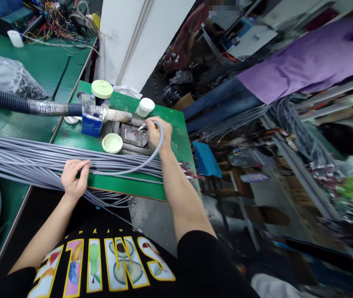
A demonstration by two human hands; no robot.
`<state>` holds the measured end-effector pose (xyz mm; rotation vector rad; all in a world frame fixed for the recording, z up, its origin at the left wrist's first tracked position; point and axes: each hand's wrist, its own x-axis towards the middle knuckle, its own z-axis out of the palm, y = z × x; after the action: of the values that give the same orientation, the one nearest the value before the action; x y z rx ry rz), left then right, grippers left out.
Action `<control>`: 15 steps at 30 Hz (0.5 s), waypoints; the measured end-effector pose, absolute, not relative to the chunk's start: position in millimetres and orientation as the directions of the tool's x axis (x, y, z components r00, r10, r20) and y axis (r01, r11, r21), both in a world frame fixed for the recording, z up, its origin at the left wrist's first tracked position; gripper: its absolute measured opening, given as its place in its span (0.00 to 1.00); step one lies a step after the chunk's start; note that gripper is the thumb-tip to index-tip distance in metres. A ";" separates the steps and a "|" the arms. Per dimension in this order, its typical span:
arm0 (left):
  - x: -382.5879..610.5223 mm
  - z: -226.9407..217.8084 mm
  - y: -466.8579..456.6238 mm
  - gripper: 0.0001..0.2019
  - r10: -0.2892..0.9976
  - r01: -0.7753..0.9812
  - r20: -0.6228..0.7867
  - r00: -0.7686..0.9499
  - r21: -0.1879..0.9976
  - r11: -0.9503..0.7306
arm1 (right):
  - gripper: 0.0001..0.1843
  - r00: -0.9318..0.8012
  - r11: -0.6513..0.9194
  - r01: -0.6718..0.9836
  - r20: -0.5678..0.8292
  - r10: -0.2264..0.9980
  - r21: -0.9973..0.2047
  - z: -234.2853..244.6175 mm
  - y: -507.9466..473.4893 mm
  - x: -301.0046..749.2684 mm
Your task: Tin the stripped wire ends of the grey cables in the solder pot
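My right hand (pixel 160 134) pinches a grey cable (pixel 157 152) close to its stripped end. The thin coloured wires (pixel 136 133) at that end point down at the shiny surface of a small metal solder pot (pixel 133 137). From my right hand the cable bends round in a loop and runs back left towards my left hand (pixel 75 178). My left hand is closed on the cable at the front edge of a long bundle of grey cables (pixel 40 155); its fingers partly hide the grip. Stripped wire ends (pixel 190 170) of the bundle stick out beyond my right forearm.
An extraction hose (pixel 21 103) ends in a nozzle beside the pot, propped on a blue box (pixel 91 125). Around stand an open pale-green tub (pixel 112 143), a lidded jar (pixel 102 88) and a white tub (pixel 145 106). A person in purple (pixel 306 58) stands at the right.
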<state>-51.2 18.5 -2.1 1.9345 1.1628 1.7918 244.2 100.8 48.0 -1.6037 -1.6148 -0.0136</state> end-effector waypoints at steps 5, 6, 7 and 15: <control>-50.8 0.3 18.2 0.08 0.680 0.361 0.730 -0.073 0.655 -0.664 | 0.18 0.167 0.176 0.835 0.546 0.821 -0.521 40.1 109.4 246.6; -50.7 0.7 18.2 0.08 0.678 0.358 0.732 -0.073 0.653 -0.667 | 0.18 0.163 0.179 0.834 0.543 0.823 -0.522 39.1 110.4 247.1; -50.6 1.1 18.2 0.08 0.676 0.354 0.733 -0.072 0.653 -0.670 | 0.18 0.160 0.181 0.832 0.540 0.826 -0.524 38.2 111.3 247.7; -50.6 0.7 18.5 0.08 0.686 0.355 0.724 -0.065 0.660 -0.662 | 0.16 0.146 0.179 0.839 0.530 0.836 -0.514 29.7 115.4 250.2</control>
<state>-50.6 18.5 0.7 1.9435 1.1264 1.7914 250.2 115.4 29.7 -1.6182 -1.6504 -0.0052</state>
